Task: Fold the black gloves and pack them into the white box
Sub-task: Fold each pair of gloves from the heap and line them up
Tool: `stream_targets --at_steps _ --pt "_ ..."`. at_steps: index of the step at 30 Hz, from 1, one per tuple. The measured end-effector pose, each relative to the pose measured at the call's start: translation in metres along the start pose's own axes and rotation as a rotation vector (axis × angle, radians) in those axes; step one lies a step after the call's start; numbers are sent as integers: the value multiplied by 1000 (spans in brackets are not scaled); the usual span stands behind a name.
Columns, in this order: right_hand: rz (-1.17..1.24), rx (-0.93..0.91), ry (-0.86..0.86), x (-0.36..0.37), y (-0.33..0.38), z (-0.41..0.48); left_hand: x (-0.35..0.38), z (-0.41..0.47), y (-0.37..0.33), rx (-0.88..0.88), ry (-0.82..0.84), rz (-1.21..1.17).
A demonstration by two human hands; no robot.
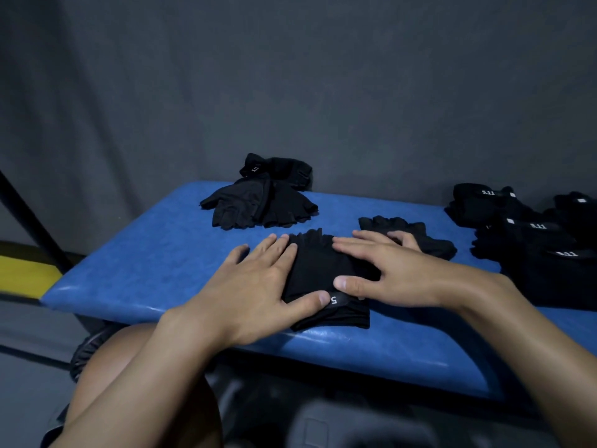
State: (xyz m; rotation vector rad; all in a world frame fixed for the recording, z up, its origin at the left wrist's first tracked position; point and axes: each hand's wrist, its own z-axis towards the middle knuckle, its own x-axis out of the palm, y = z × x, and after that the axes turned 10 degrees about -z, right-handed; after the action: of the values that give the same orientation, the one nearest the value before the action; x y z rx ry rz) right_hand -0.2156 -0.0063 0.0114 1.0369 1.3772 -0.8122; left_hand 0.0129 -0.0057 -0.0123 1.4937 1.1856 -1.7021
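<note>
Both hands, left (258, 279) and right (391, 270), press flat with spread fingers on the glove (323, 270) at the bench's (145, 253) near edge; soft, light and limp, it looks best pinched at the cuff.

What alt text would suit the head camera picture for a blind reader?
A person's left hand and right hand press flat on a black glove on a blue bench. Behind it lie loose gloves, at the right a glove pile.

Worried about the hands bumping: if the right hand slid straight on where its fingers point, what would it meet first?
Probably the left hand, just across the folded glove from the right hand; depth is unclear.
</note>
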Motion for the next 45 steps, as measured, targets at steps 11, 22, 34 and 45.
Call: stream_targets --at_steps 11,22,34,45 --pt "64 -56 -141 3 1 -9 -1 -3 5 49 -44 -35" --pt "151 -135 -207 -1 3 -30 -1 -29 6 358 -177 -275" --pt "-8 -148 -95 4 1 -34 7 -29 12 399 -128 -189" --pt "58 -115 -158 9 1 -29 5 -25 13 609 -425 -161"
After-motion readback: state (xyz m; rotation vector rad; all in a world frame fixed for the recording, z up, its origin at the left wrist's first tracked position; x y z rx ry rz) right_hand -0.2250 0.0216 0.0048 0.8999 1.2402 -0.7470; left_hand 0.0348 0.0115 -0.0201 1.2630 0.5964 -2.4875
